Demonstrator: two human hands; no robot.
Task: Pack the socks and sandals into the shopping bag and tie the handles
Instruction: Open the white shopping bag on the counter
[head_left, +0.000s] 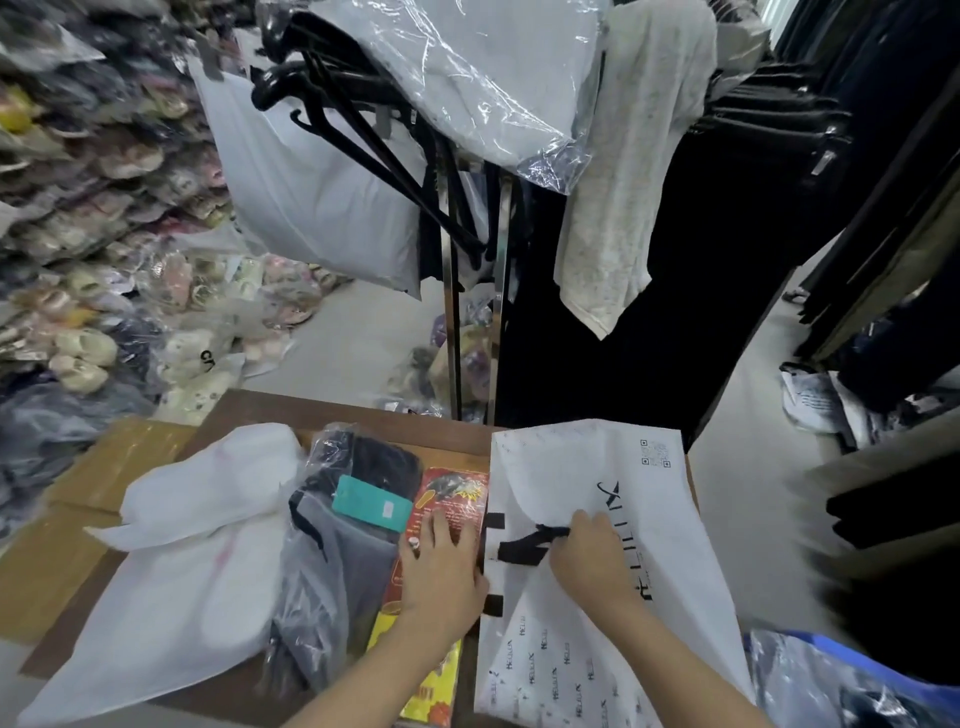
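While the right hand (587, 558) pinches the black handle (524, 545) of the flat, crinkled white shopping bag (649, 519) beneath it, the left hand (441, 566) lies flat, fingers straight, on a glossy red-and-yellow packet (452, 493) at the bag's edge. Just left of that hand lie dark socks (337, 545) in clear film with a teal tag (371, 503). Beyond them a soft white pouch (197, 545) overhangs the wooden table (337, 410).

I am looking at a white shopping bag (597, 478) carrying black lettering, a small repeating black logo print and black handles (519, 551). The socks (343, 545) are showing black and grey under clear plastic, with a teal tag (371, 504). Beside them a packet (452, 493) is showing red and yellow print. The desk (363, 410) is showing brown.
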